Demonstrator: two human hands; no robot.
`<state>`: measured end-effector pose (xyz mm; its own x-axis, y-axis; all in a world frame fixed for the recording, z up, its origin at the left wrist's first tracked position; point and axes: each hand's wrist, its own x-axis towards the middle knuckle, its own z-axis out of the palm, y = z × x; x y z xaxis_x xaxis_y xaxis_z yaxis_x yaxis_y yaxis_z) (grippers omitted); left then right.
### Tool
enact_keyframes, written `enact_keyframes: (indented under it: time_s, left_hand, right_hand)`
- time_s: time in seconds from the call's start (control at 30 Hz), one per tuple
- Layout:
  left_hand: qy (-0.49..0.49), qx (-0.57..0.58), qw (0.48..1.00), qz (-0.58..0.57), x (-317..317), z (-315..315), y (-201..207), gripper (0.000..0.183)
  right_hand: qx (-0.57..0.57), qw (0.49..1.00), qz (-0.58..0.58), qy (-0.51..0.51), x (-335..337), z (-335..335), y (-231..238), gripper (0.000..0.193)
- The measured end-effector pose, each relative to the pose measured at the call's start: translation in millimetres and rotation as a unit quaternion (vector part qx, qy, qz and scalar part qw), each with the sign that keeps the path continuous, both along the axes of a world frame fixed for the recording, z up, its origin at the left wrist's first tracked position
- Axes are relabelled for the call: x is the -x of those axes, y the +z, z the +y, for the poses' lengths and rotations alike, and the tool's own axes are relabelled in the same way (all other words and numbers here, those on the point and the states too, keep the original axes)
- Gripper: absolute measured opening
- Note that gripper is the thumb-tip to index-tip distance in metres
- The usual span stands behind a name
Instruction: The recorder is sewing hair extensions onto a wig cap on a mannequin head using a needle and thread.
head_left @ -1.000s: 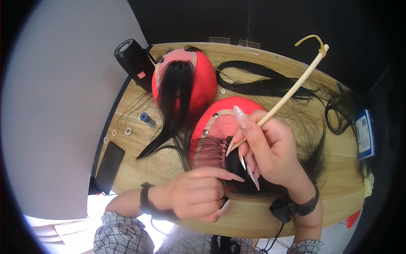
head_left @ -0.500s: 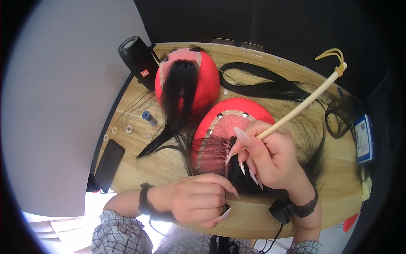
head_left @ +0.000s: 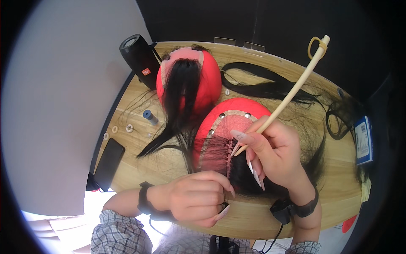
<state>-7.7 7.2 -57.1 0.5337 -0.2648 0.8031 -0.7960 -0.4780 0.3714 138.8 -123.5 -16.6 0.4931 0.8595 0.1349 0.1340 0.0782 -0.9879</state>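
My right hand (head_left: 277,148) is closed around a pale wooden-handled ventilating needle (head_left: 292,94), a yellow rubber band looped near its upper end. Its lower end touches or hovers just over a row of knotted black hair on the net of the near red wig block (head_left: 230,106); the fine tip is too small to see. Silver pins hold the net's tan edging. At the block's front edge, my left hand (head_left: 198,197) is curled with thumb and forefinger pinched, a dark bit of black hair (head_left: 224,206) showing between its fingers. Loose black hair (head_left: 245,178) lies under my right hand.
Behind stands a second red wig block (head_left: 209,80) with long black hair, beside a black cylindrical speaker (head_left: 137,59). A phone (head_left: 110,158), small rings and a blue-grey spool (head_left: 149,117) lie left. A hair bundle (head_left: 262,82) and blue-white box (head_left: 363,139) are right.
The ventilating needle has swung more upright, its upper end moving left and up, its lower end now lower along the knot row. My right hand has turned slightly. The left hand barely moved.
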Motion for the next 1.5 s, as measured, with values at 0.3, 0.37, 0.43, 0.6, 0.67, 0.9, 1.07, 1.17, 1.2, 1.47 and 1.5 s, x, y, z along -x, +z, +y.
enact_keyframes:
  time_s: [0.3, 0.37, 0.43, 0.6, 0.67, 0.9, 1.07, 1.17, 1.2, 1.47, 1.5]
  left_hand:
    - [0.004, 0.004, 1.000, 0.002, -0.5, -0.2, -1.6, 0.004]
    - [0.006, 0.005, 1.000, 0.004, -0.4, 0.6, -2.0, 0.005]
    - [-0.005, 0.013, 1.000, 0.017, 0.4, 0.8, -3.1, 0.008]
    - [0.050, -0.019, 0.999, 0.004, 2.0, 2.3, 1.0, 0.008]
    - [0.077, -0.032, 0.997, -0.007, 2.5, 3.1, -0.1, 0.008]
    - [0.107, -0.035, 0.993, -0.038, 1.2, 4.7, -6.2, 0.010]
    - [0.120, -0.041, 0.987, -0.097, -1.2, 4.8, -3.4, 0.013]
    - [0.119, -0.047, 0.988, -0.091, 0.3, 6.5, -0.3, 0.013]
    - [0.119, -0.045, 0.988, -0.087, 0.7, 7.2, -0.4, 0.013]
    - [0.142, -0.047, 0.987, -0.063, 3.7, 13.1, -6.4, 0.014]
    - [0.160, -0.049, 0.984, -0.066, 3.7, 13.6, -6.8, 0.014]
  right_hand:
    - [-0.010, 0.999, 0.027, -0.028, 3.6, 3.4, 1.2, 0.012]
    - [-0.003, 0.999, 0.046, -0.029, 2.7, 4.3, 2.7, 0.012]
    - [0.002, 0.997, 0.066, -0.029, 2.5, 3.8, 3.2, 0.011]
    - [-0.075, 0.988, 0.133, -0.021, 3.2, 2.0, 2.8, 0.013]
    - [-0.087, 0.989, 0.122, -0.017, 3.5, 2.4, 0.1, 0.011]
    - [-0.056, 0.989, -0.120, -0.063, 1.6, -1.7, 5.3, 0.007]
    - [-0.108, 0.957, -0.260, -0.074, -0.9, 3.2, -0.2, 0.006]
    - [-0.116, 0.965, -0.225, -0.063, 0.6, 9.3, -9.4, 0.005]
    - [-0.139, 0.968, -0.202, -0.059, 1.8, 11.7, -10.5, 0.006]
    - [-0.081, 0.997, -0.009, -0.008, 8.5, 9.6, 11.0, 0.012]
    - [-0.117, 0.993, -0.005, -0.021, 8.9, 10.4, 11.1, 0.012]
